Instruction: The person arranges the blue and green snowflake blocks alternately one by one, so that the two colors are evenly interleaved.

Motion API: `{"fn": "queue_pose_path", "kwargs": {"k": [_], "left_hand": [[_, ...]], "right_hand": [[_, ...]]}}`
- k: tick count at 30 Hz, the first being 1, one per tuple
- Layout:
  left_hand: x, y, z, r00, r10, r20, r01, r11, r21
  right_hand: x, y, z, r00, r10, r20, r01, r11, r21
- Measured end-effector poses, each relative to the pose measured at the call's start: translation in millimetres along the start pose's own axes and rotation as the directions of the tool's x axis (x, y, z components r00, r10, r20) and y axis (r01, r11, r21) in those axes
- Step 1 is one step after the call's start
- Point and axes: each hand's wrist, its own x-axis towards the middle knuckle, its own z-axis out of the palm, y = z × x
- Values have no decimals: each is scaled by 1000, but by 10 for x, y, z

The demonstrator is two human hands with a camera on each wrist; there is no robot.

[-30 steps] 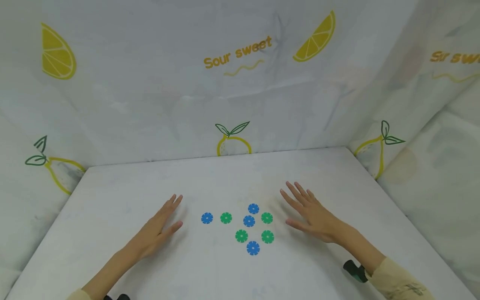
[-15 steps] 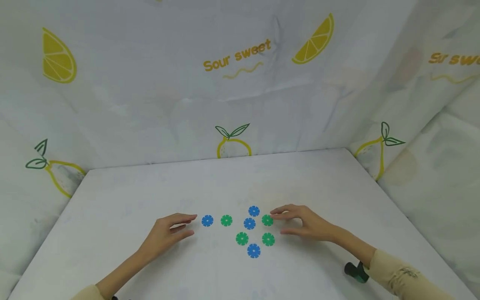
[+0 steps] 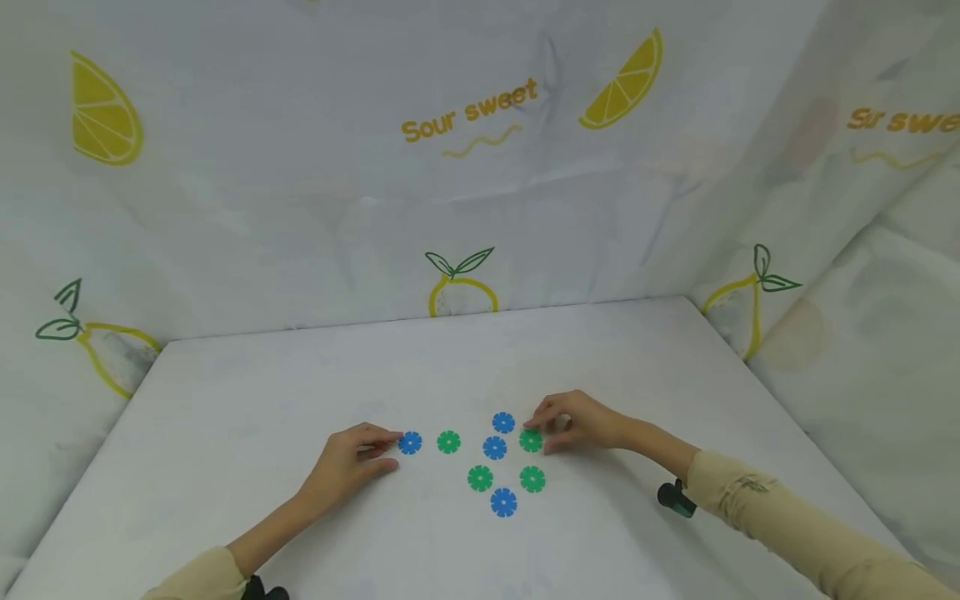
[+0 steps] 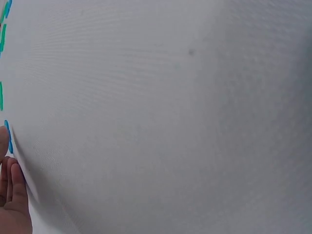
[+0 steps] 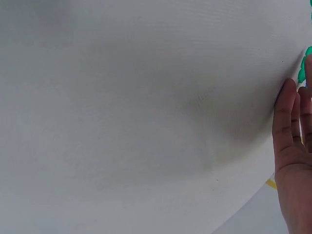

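Several flat, notched interlocking discs in blue and green lie on the white table. In the head view my left hand [image 3: 347,463] reaches the leftmost blue disc [image 3: 409,442], fingertips at its left edge and thumb apart below. My right hand [image 3: 581,422] is at the upper right green disc [image 3: 530,441], with fingertips over its top edge and thumb by its lower right. In the left wrist view, the fingers [image 4: 18,185] are extended beside a blue disc [image 4: 8,137] seen edge-on. The right wrist view shows the fingers [image 5: 285,117] fairly straight near a green disc [image 5: 302,70].
Between the hands lie a green disc [image 3: 448,442] and blue discs, with another green disc [image 3: 480,478] and a blue disc [image 3: 503,502] nearer the front. White cloth [image 3: 337,208] printed with lemons surrounds the table [image 3: 300,375]. Dark wrist devices [image 3: 677,499] show by both sleeves.
Both hands have come down and inward from a spread position beside the discs. My left fingertips have reached the blue disc; my right fingers have bent over the green disc. The discs have stayed put.
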Motion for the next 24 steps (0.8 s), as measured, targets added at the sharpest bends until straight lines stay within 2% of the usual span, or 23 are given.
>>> {"fn": "queue_pose_path", "kwargs": {"k": [13, 20, 24], "left_hand": [[75, 9, 67, 997, -42, -61, 47, 995, 89], [125, -18, 74, 998, 27, -56, -22, 996, 84], [150, -53, 70, 999, 39, -34, -36, 996, 84]], "right_hand": [[126, 78, -28, 999, 0, 36, 1, 1000, -15], [127, 91, -13, 999, 3, 36, -4, 1000, 26], [122, 76, -5, 1000, 5, 27, -6, 999, 32]]}}
